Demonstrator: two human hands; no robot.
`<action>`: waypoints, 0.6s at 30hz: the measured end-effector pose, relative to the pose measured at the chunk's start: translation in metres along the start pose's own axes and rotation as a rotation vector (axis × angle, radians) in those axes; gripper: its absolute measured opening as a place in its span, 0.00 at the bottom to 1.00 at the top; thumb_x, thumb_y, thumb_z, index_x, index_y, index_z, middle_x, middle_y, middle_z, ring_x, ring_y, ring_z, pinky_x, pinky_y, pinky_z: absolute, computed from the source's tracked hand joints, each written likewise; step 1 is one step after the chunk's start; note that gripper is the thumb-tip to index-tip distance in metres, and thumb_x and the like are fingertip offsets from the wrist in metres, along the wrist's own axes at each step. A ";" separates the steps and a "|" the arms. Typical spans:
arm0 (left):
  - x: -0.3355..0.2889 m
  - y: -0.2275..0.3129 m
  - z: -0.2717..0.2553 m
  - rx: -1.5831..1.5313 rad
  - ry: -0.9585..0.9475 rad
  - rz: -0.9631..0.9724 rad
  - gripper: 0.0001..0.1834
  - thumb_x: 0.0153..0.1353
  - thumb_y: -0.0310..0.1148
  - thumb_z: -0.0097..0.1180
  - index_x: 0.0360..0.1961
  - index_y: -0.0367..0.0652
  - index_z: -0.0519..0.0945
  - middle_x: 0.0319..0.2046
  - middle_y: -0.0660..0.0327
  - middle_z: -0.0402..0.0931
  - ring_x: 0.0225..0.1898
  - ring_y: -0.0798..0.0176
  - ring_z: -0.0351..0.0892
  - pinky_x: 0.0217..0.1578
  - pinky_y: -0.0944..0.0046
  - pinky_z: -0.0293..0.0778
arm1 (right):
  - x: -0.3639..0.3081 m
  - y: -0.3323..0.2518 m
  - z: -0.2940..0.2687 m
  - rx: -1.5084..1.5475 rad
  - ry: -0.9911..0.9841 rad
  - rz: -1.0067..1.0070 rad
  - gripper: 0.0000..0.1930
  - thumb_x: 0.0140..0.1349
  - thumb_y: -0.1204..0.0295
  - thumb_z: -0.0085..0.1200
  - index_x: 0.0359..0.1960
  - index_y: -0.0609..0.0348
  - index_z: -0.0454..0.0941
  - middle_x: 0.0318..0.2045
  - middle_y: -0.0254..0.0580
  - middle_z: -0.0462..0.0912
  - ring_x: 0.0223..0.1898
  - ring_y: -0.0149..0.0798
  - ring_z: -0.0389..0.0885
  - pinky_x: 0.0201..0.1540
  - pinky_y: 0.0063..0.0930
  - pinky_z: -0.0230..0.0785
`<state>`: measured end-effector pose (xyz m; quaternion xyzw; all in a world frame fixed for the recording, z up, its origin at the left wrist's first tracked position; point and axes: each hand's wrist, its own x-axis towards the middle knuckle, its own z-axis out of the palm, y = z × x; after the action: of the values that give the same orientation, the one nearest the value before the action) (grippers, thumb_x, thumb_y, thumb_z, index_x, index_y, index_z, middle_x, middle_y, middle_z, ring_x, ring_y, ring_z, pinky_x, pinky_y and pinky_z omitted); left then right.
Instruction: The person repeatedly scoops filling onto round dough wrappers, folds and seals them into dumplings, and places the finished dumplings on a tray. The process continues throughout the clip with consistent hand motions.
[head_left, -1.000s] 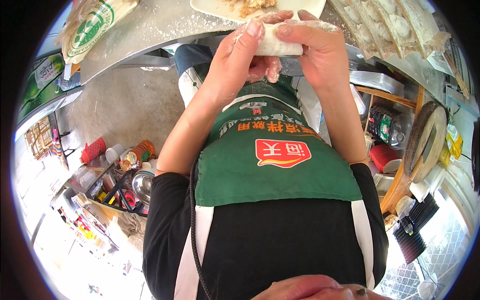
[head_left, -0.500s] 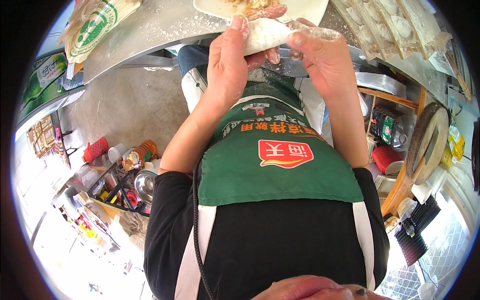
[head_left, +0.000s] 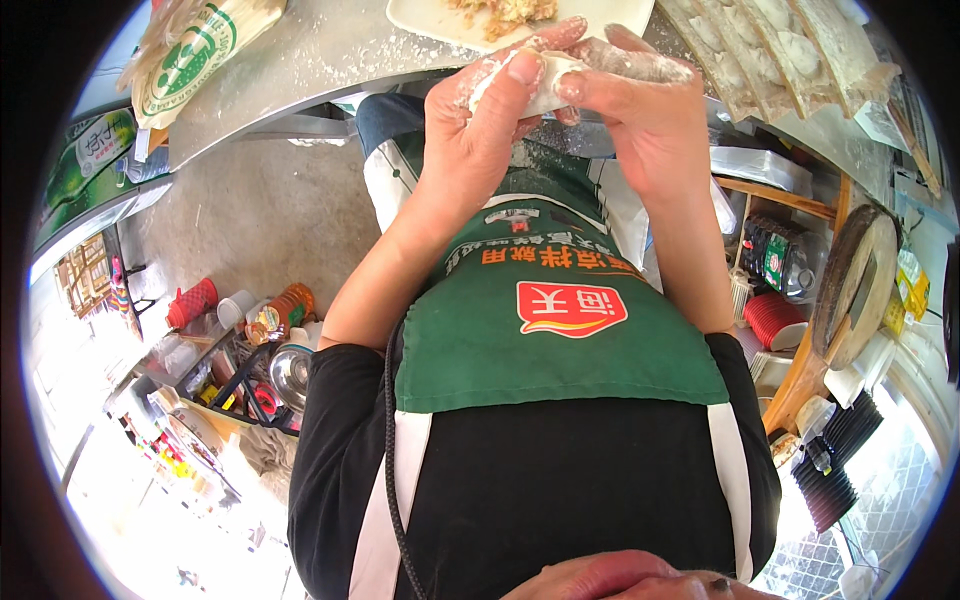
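Between both hands, close to the counter edge, I hold a white floury dough dumpling (head_left: 546,94). My left hand (head_left: 478,118) is closed round its left end, thumb across the top. My right hand (head_left: 652,122) pinches the right end between thumb and fingers, and flour coats its fingertips. The fingers hide much of the dough, so I cannot tell whether its edge is sealed. Just beyond my hands, a white tray (head_left: 420,18) carries crumbly yellowish filling (head_left: 505,14).
Floury dumplings lie in rows on a ridged tray (head_left: 745,60) at the far right. A printed plastic bag (head_left: 205,50) rests on the flour-dusted steel counter (head_left: 300,70) at the far left. Shelves at right hold a red ribbed container (head_left: 775,318) and a round wooden board (head_left: 850,290).
The dumpling has turned and is now more covered by my fingers. My left thumb has moved right over it, and the hands have drawn closer together.
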<state>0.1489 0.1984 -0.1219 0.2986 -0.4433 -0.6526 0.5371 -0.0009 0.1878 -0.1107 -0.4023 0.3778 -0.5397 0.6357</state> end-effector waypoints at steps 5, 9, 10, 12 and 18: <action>0.000 0.006 0.001 0.094 -0.022 0.022 0.22 0.70 0.40 0.39 0.56 0.36 0.72 0.36 0.62 0.77 0.31 0.73 0.73 0.31 0.76 0.68 | 0.001 -0.005 0.001 0.112 0.032 0.073 0.18 0.46 0.83 0.62 0.42 0.71 0.75 0.36 0.47 0.80 0.35 0.37 0.80 0.33 0.30 0.72; -0.003 0.014 -0.003 0.107 -0.055 -0.070 0.20 0.70 0.40 0.38 0.49 0.34 0.75 0.30 0.62 0.76 0.29 0.73 0.71 0.29 0.76 0.67 | -0.002 -0.010 0.010 0.037 0.053 0.037 0.18 0.46 0.82 0.63 0.41 0.71 0.76 0.38 0.48 0.80 0.35 0.37 0.80 0.32 0.27 0.71; -0.003 0.013 -0.006 0.089 -0.081 -0.083 0.20 0.70 0.40 0.38 0.47 0.34 0.76 0.29 0.62 0.75 0.28 0.73 0.71 0.28 0.76 0.66 | -0.004 -0.009 0.014 -0.059 0.113 -0.078 0.17 0.46 0.81 0.63 0.41 0.71 0.76 0.38 0.48 0.81 0.35 0.37 0.80 0.31 0.26 0.71; -0.001 0.015 -0.002 0.070 0.026 -0.122 0.22 0.70 0.43 0.36 0.41 0.34 0.75 0.25 0.61 0.73 0.24 0.72 0.69 0.24 0.74 0.62 | -0.007 -0.002 0.022 -0.250 0.228 -0.310 0.17 0.48 0.79 0.63 0.41 0.70 0.76 0.38 0.48 0.81 0.35 0.36 0.80 0.31 0.25 0.71; -0.001 0.018 0.004 0.084 0.034 -0.108 0.22 0.69 0.43 0.34 0.39 0.34 0.74 0.25 0.61 0.73 0.26 0.70 0.69 0.25 0.73 0.62 | -0.003 -0.001 0.025 0.087 -0.019 0.072 0.13 0.50 0.69 0.65 0.32 0.67 0.81 0.28 0.38 0.81 0.30 0.28 0.78 0.30 0.20 0.69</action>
<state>0.1535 0.2004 -0.1038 0.3555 -0.4441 -0.6564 0.4956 0.0212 0.1937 -0.0999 -0.3657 0.3621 -0.5286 0.6751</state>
